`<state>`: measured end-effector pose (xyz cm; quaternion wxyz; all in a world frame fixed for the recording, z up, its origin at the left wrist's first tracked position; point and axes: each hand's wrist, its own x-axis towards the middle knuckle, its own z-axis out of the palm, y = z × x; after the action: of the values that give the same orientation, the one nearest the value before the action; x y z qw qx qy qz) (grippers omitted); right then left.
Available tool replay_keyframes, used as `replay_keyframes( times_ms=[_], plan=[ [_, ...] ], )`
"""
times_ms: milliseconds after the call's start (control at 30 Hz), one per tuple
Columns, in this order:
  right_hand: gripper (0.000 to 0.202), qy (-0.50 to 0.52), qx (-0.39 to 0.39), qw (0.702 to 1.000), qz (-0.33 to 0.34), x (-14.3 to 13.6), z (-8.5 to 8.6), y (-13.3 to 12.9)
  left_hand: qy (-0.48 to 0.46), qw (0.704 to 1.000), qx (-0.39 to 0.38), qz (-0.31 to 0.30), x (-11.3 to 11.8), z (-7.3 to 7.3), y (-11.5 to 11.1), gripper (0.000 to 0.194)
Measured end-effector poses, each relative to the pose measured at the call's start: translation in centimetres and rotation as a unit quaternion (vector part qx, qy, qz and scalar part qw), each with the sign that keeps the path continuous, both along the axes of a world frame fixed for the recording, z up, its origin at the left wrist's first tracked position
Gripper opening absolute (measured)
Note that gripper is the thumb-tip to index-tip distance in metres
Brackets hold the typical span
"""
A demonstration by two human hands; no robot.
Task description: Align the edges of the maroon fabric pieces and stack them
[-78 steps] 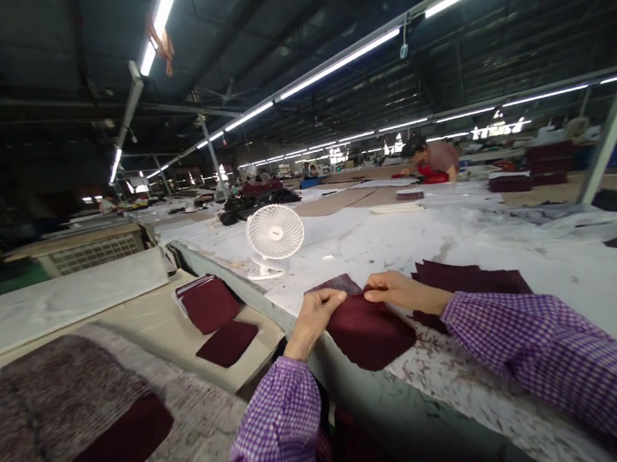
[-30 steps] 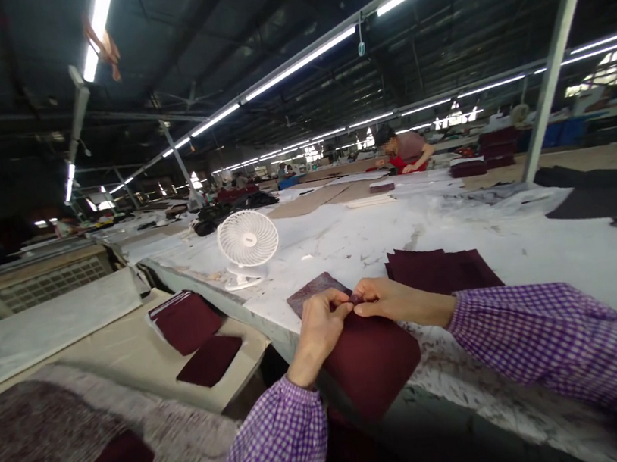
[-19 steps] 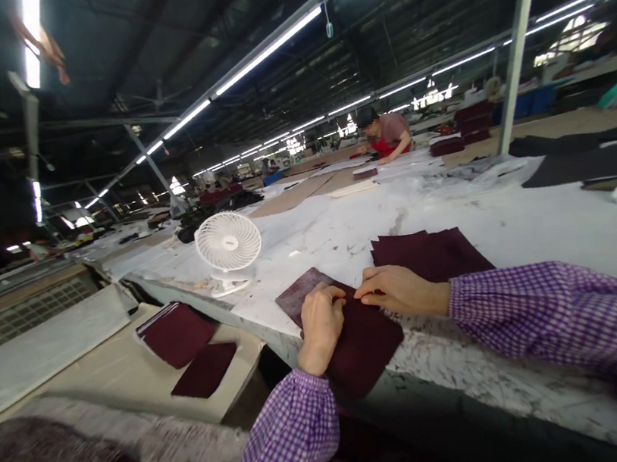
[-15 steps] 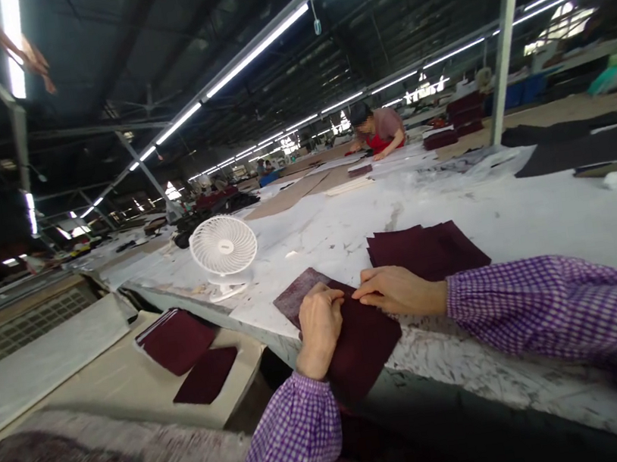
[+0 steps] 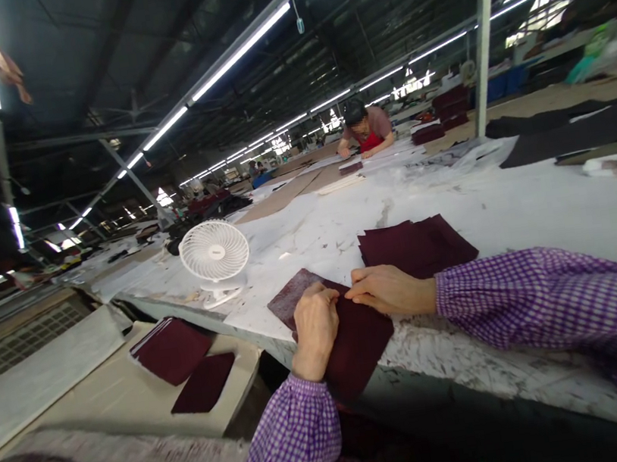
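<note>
Left hand (image 5: pixel 317 321) and right hand (image 5: pixel 381 289) pinch the maroon panel (image 5: pixel 362 342) near 12 o'clock; likely light, limp: hold by edges.

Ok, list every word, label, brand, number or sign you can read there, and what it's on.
No readable text.
White fan: small mark on its hub, too small to read.
Dark red piece at the table edge: no lettering visible.
</note>
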<state>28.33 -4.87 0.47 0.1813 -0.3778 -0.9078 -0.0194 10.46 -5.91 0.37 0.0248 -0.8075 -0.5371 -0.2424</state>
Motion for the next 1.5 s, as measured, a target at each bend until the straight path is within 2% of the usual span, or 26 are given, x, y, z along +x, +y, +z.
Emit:
replay_keyframes(
  times_ms=[167,267,400,500,600,700,800,900,967,1033,1100,1167,1233,1367,1500],
  plan=[
    [0.020,0.013,-0.017,1.000,-0.018,-0.1,0.2,0.3,0.094,0.996,0.011,0.005,0.3,0.4,0.1,0.026],
    [0.022,0.053,-0.008,0.998,-0.040,-0.2,0.7,0.3,0.100,0.995,0.004,0.021,0.6,0.5,0.1,0.027],
    [0.023,0.068,-0.004,0.998,-0.010,-0.4,0.8,0.1,0.023,0.999,-0.014,0.023,0.6,0.3,0.3,0.026],
    [0.021,0.068,-0.019,0.997,-0.027,-0.5,0.4,0.0,-0.117,0.992,-0.035,0.020,0.1,-0.1,0.7,0.020],
    [0.015,0.078,-0.056,0.995,-0.031,-0.6,0.3,0.1,-0.290,0.951,-0.105,0.012,-0.9,-0.4,1.3,0.012],
    [0.014,0.147,-0.109,0.982,-0.049,-0.7,0.7,0.3,-0.430,0.877,-0.210,-0.035,-1.9,-0.1,1.6,0.010],
    [0.023,0.208,-0.170,0.963,-0.036,-0.9,1.4,0.3,-0.498,0.820,-0.273,-0.078,-2.4,0.7,1.5,0.016],
    [0.023,0.239,-0.266,0.934,0.001,-1.2,2.1,0.1,-0.514,0.800,-0.297,-0.092,-2.4,1.8,1.3,0.019],
    [0.021,0.245,-0.334,0.910,-0.002,-1.3,2.6,-0.1,-0.502,0.804,-0.303,-0.100,-2.2,2.2,1.4,0.019],
    [0.020,0.199,-0.366,0.909,-0.011,-1.1,2.8,-0.1,-0.456,0.833,-0.295,-0.103,-2.0,2.1,1.7,0.018],
    [0.016,0.124,-0.299,0.946,-0.027,-0.7,2.8,0.2,-0.377,0.881,-0.269,-0.093,-1.8,1.6,2.0,0.014],
    [0.016,0.061,-0.173,0.982,-0.048,-0.3,2.6,0.8,-0.293,0.925,-0.231,-0.075,-1.6,1.0,2.2,0.008],
    [0.019,0.025,-0.085,0.995,-0.050,0.0,2.3,1.5,-0.232,0.951,-0.197,-0.060,-1.4,0.6,2.2,0.007],
    [0.023,-0.011,-0.061,0.998,-0.018,-0.3,2.0,2.3,-0.171,0.971,-0.160,-0.057,-1.3,0.6,1.9,0.009],
    [0.021,-0.026,-0.054,0.998,-0.017,-0.9,2.0,2.1,-0.149,0.977,-0.141,-0.054,-1.2,0.8,1.6,0.011]
  ],
)
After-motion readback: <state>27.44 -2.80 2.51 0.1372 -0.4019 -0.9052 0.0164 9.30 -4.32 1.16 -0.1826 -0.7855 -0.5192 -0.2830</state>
